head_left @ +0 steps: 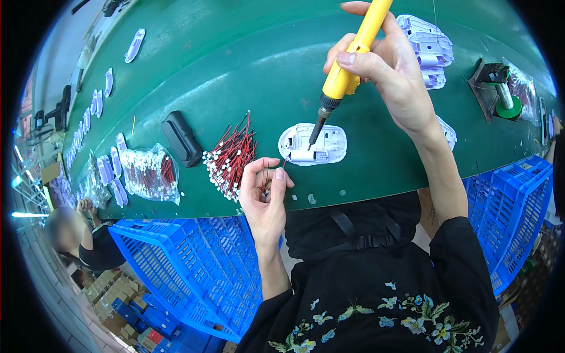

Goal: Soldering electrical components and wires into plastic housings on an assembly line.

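Observation:
My right hand [391, 73] is wrapped round a yellow soldering iron [353, 56], held slanting down from the upper right. Its dark tip reaches into a white plastic shell [334, 141] with moulded compartments, which lies on the green table. Whether the tip touches the shell I cannot tell. My left hand [265, 191] is at the shell's lower left, thumb and forefinger pinched on a thin red lead wire [286, 163]. The wire's upper end meets the shell's left edge. Just left of this hand lies a loose pile of red wires with white connectors [232, 156].
A black case [181, 138] and a bag of wires [150, 173] lie left. White shells are stacked [426, 50] at upper right, near a solder spool stand [503, 94]. Blue crates [188, 259] stand below the table edge. Another person sits far left.

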